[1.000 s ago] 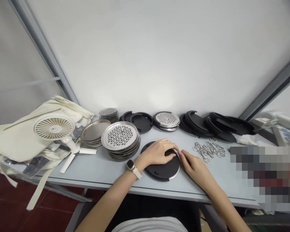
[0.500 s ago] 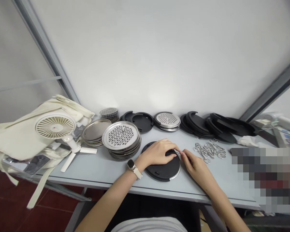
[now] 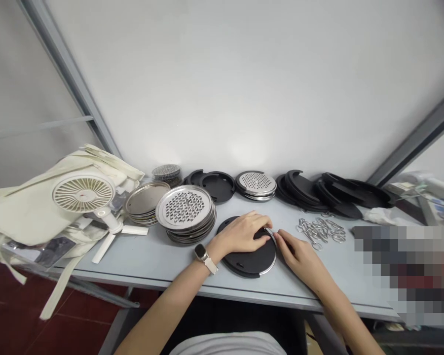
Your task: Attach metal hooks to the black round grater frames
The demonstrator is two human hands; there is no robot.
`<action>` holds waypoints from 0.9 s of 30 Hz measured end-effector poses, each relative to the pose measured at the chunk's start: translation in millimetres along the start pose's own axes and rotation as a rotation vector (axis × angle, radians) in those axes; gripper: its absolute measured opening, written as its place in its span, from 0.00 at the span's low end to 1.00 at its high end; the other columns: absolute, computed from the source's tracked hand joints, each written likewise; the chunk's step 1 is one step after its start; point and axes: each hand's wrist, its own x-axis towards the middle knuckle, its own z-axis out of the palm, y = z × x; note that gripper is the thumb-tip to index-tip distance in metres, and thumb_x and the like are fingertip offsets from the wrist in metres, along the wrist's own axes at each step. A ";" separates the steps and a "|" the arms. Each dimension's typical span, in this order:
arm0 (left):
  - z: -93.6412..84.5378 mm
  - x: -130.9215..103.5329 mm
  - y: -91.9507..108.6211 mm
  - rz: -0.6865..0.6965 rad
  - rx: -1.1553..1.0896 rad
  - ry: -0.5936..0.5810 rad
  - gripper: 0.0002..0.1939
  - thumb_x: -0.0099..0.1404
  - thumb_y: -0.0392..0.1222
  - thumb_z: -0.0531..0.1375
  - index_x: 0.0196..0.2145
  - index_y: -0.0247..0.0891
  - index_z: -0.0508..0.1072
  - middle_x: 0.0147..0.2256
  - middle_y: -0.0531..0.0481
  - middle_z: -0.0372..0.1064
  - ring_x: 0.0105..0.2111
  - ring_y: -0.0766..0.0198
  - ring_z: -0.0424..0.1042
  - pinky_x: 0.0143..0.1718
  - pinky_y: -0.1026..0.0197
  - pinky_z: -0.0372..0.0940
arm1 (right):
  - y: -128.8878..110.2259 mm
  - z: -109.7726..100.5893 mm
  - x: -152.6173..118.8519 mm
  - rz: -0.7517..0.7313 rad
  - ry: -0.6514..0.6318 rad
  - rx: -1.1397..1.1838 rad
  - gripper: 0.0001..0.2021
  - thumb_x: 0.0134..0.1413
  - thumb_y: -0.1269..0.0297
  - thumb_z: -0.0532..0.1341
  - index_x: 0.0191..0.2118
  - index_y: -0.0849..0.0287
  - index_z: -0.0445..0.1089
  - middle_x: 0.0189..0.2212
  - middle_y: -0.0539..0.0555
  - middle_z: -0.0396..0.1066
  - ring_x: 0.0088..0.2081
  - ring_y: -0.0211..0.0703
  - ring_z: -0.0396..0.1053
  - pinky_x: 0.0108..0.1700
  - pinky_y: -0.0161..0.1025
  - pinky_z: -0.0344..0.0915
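A black round plastic holder (image 3: 249, 259) lies flat near the table's front edge, with a shiny metal rim showing along its right side. My left hand (image 3: 246, 231) rests across it, thumb and fingers curled at its upper right part. A thin strip of bright metal shows just past the left fingertips. My right hand (image 3: 296, 254) is at the holder's right edge, thumb and forefinger pinched together; what lies between them is too small to make out. Right of that hand sits a pile of metal wire clips with rings (image 3: 321, 230).
To the left stand a stack of metal grater discs (image 3: 185, 209), a stack of plain metal discs (image 3: 147, 199) and a white fan (image 3: 84, 195) by a cream bag (image 3: 33, 207). Black holders (image 3: 303, 190) line the wall, one with a perforated disc (image 3: 258, 182). The lower right is pixelated.
My right fingertips have drawn slightly down and away from the left fingertips, along the holder's right edge. The left hand and the holder have hardly moved.
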 end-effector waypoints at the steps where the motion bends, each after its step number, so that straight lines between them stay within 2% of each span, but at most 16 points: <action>1: 0.2 -0.1 -0.2 0.000 -0.004 -0.001 0.08 0.63 0.36 0.57 0.41 0.38 0.65 0.40 0.48 0.68 0.45 0.59 0.65 0.46 0.59 0.61 | 0.3 0.1 0.0 0.005 0.000 0.006 0.14 0.64 0.57 0.46 0.28 0.55 0.56 0.18 0.46 0.59 0.20 0.38 0.59 0.26 0.33 0.53; 14: 1.6 0.2 -1.9 0.015 -0.035 -0.014 0.08 0.63 0.35 0.56 0.41 0.38 0.65 0.40 0.48 0.69 0.45 0.60 0.65 0.47 0.59 0.61 | -2.0 -1.6 -0.7 0.033 -0.019 0.046 0.13 0.64 0.56 0.46 0.29 0.54 0.54 0.18 0.44 0.55 0.21 0.37 0.58 0.26 0.33 0.53; 20: 1.5 0.3 -2.3 -0.001 -0.060 -0.013 0.08 0.63 0.35 0.57 0.41 0.38 0.66 0.41 0.48 0.69 0.45 0.59 0.66 0.47 0.58 0.61 | 0.2 0.6 -0.4 0.024 -0.024 0.027 0.11 0.64 0.57 0.45 0.31 0.53 0.54 0.19 0.45 0.57 0.22 0.39 0.61 0.27 0.33 0.55; 27: 2.6 0.1 -3.9 -0.039 -0.096 0.006 0.09 0.61 0.36 0.59 0.41 0.39 0.66 0.38 0.49 0.69 0.41 0.62 0.67 0.45 0.60 0.61 | 2.9 2.3 -0.3 0.025 -0.029 0.005 0.10 0.64 0.57 0.44 0.33 0.53 0.54 0.19 0.45 0.57 0.22 0.41 0.62 0.27 0.34 0.56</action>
